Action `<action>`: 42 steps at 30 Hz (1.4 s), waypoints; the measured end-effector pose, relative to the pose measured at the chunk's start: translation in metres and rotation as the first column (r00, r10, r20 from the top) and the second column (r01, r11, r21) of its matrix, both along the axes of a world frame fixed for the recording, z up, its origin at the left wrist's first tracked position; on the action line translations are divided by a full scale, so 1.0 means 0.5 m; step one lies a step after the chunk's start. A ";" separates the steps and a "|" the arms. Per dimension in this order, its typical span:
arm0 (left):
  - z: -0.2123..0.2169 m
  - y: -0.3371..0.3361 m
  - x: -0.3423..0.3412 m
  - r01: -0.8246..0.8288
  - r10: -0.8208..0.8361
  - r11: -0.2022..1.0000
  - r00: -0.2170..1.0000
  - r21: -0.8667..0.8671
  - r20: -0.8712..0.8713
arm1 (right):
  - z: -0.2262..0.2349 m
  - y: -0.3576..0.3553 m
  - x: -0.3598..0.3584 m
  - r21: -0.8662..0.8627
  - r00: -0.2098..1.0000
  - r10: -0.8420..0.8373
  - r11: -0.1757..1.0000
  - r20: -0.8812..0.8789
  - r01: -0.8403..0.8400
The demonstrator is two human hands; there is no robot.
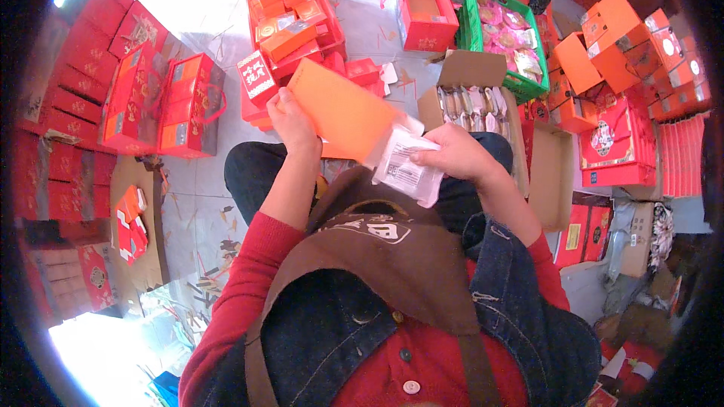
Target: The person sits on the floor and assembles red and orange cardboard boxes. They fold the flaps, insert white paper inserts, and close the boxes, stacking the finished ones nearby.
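Observation:
My left hand [290, 122] grips the left edge of a flat orange box [341, 109] held up over my lap. My right hand [458, 155] holds a small clear packet [406, 165] with a white printed label at the box's lower right end, where a bit of white shows at the opening. Both sleeves are red. I wear a brown apron and a denim vest.
An open cardboard carton [473, 102] of wrapped packets sits just beyond my right hand. A green crate [501, 30] of packets, red gift bags [422, 7], stacked orange boxes [626, 38] and red boxes [162, 98] crowd the floor all around. A person sits at the top edge.

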State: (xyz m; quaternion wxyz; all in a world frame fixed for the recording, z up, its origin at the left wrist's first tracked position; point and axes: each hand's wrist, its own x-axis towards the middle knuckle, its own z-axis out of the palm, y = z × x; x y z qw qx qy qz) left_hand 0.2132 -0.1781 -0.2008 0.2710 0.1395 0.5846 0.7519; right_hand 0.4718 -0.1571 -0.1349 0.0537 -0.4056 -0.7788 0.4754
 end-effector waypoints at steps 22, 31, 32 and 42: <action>-0.079 0.003 0.048 0.090 -0.113 0.993 0.889 0.072 0.444 | -0.005 -0.071 -0.175 -0.524 0.503 -0.538 0.832 -0.677 0.184; -0.003 -0.007 0.039 0.055 -0.267 0.943 0.711 0.327 0.650 | -0.100 -0.132 -0.163 0.015 0.723 -0.404 0.868 -0.561 0.497; -0.002 -0.019 0.063 0.132 -0.359 0.918 0.679 0.374 0.640 | -0.131 -0.109 -0.182 0.057 0.714 -0.312 0.896 -0.626 0.441; 0.070 -0.139 0.087 0.650 -0.816 0.574 0.503 0.498 0.285 | -0.007 -0.055 -0.090 -0.349 0.266 -0.482 0.837 -0.835 0.422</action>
